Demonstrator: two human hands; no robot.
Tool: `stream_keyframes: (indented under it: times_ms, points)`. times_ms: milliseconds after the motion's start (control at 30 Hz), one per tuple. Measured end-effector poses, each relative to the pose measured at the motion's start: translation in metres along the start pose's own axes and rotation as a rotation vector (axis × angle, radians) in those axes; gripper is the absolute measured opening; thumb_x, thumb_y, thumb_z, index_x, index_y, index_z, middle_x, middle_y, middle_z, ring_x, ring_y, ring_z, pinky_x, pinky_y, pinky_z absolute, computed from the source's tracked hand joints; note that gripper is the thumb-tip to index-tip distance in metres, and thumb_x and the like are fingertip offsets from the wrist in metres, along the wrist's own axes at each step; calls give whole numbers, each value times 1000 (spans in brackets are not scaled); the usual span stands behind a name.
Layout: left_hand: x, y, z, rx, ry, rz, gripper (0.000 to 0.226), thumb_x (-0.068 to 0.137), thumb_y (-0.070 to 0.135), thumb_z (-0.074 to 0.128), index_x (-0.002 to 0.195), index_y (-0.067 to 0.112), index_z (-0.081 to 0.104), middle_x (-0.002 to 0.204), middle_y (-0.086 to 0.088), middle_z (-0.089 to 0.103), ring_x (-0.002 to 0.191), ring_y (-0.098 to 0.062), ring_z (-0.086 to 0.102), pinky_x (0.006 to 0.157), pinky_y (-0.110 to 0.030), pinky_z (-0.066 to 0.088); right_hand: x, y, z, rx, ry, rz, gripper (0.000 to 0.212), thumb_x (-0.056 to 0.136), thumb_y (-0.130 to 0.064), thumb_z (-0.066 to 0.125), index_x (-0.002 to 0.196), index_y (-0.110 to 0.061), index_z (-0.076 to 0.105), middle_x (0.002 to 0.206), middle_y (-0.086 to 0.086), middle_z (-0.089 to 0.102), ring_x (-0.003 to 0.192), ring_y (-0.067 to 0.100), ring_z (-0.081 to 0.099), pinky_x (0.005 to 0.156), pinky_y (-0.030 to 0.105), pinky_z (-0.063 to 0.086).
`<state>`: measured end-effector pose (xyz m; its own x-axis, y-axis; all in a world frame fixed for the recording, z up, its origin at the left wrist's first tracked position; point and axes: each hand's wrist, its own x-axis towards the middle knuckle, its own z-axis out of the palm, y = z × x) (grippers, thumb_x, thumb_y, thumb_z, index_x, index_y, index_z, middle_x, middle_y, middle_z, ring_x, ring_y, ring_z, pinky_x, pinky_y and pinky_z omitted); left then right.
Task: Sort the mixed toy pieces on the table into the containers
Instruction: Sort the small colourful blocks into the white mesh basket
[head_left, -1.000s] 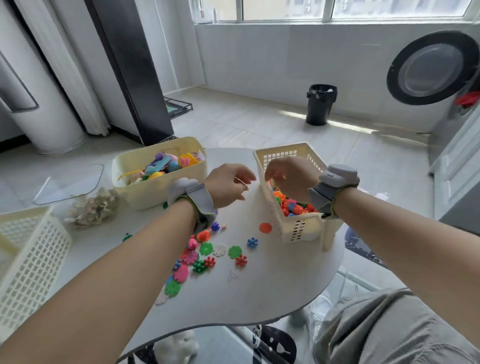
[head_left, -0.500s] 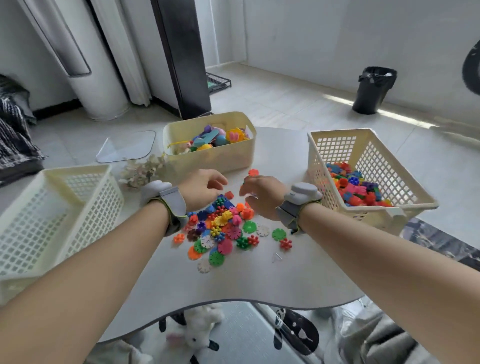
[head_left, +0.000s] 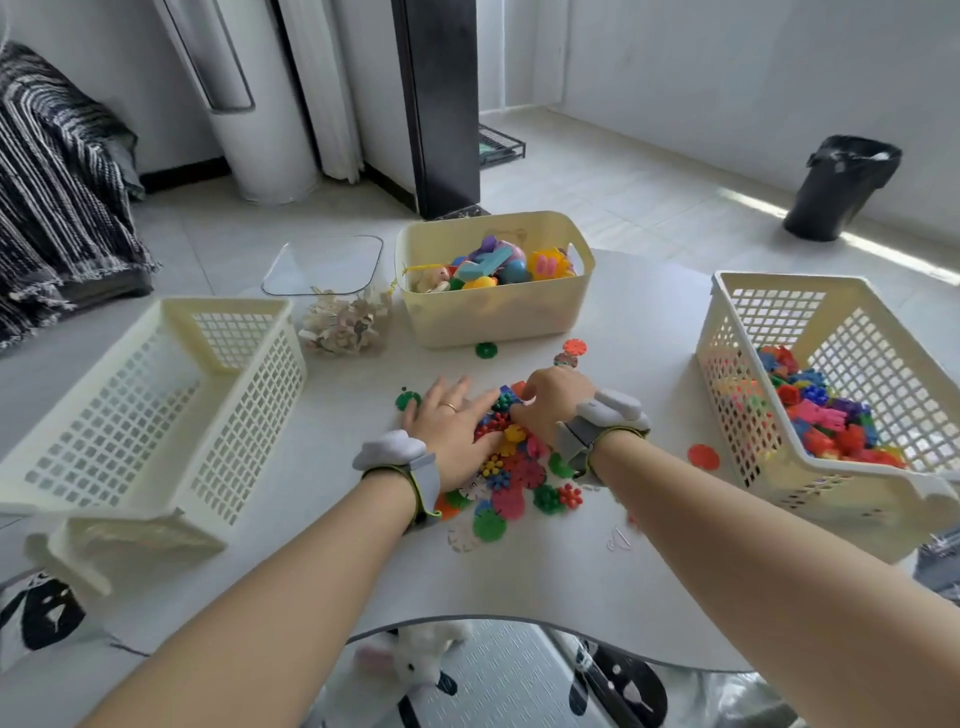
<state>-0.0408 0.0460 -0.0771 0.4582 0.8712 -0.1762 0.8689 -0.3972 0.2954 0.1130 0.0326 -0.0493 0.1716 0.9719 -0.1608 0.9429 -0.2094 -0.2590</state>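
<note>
**Both hands in the disc pile, sort partway done**

Nearest: a white plush toy (head_left: 415, 654) is lying on the floor under the table (head_left: 322, 540) edge. Both forearms are reaching in over the tabletop.

The pile of snowflake discs (head_left: 514, 480) is sitting mid-table between the wrists. The left hand (head_left: 449, 431) is lying flat on the pile's left side, fingers spread and straight, gripping nothing. The right hand (head_left: 556, 402) is arching over the pile's far end, fingers curled down into the pieces. Cannot tell whether it is pinching one; the fingertips are hidden.

The left lattice basket (head_left: 156, 410) is showing no pieces inside. The right lattice basket (head_left: 769, 317) is holding a heap of coloured pieces (head_left: 831, 421). An orange disc (head_left: 703, 457) is lying loose just beside it.

Further back, the solid cream bin (head_left: 493, 317) is holding bigger toys (head_left: 498, 265). A clear tub (head_left: 343, 317) of beige bits is standing to its left. A few stray discs are lying in front of the bin.

Step, as I judge it: picking and gathering from the pile. Many pieces are waiting. The next move calls for a firm pinch on one piece type, then a carry to the matching basket, plus sweeping in the strays.
</note>
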Motion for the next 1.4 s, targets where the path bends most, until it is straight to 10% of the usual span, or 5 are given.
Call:
stream_keyframes:
  times_ms: [200, 500, 833, 1100, 1400]
  points:
    - [-3, -2, 10, -154, 242, -2, 53, 97, 38, 43, 145, 21, 29, 154, -4, 27, 144, -20, 14, 117, -31, 12, 5, -2, -8, -39, -134, -8, 37, 82, -44, 58, 107, -19, 68, 106, 1, 64, 100, 23, 58, 89, 37, 49]
    - [-8, -3, 15, -247, 340, -35, 57, 93, 31, 51, 141, 12, 28, 138, -6, 44, 123, -24, 44, 93, -31, 40, 8, -5, 1, -2, -65, 44, 23, 77, -25, 59, 60, -14, 48, 65, 2, 47, 58, 17, 42, 50, 23, 34]
    - [2, -8, 14, -315, 337, -40, 14, 94, 9, 42, 99, 8, 56, 123, -10, 54, 118, -27, 47, 89, -32, 41, -2, 4, -9, 110, 22, -43, 21, 78, -11, 53, 60, -10, 42, 72, 7, 50, 64, 22, 41, 48, 26, 27]
    - [7, -7, 2, -229, 326, -54, 31, 92, 12, 49, 122, 8, 56, 127, -11, 50, 120, -29, 42, 97, -32, 36, -4, 4, -15, 173, 170, -89, 18, 80, -15, 55, 94, -6, 62, 93, 9, 64, 81, 27, 54, 66, 33, 44]
    - [8, -4, 1, -64, 366, -50, 15, 92, 15, 48, 100, 13, 60, 116, -6, 54, 109, -28, 45, 90, -31, 32, -9, 6, -17, 110, 171, -92, 20, 81, -11, 50, 88, -3, 67, 83, 13, 66, 73, 29, 54, 57, 29, 37]
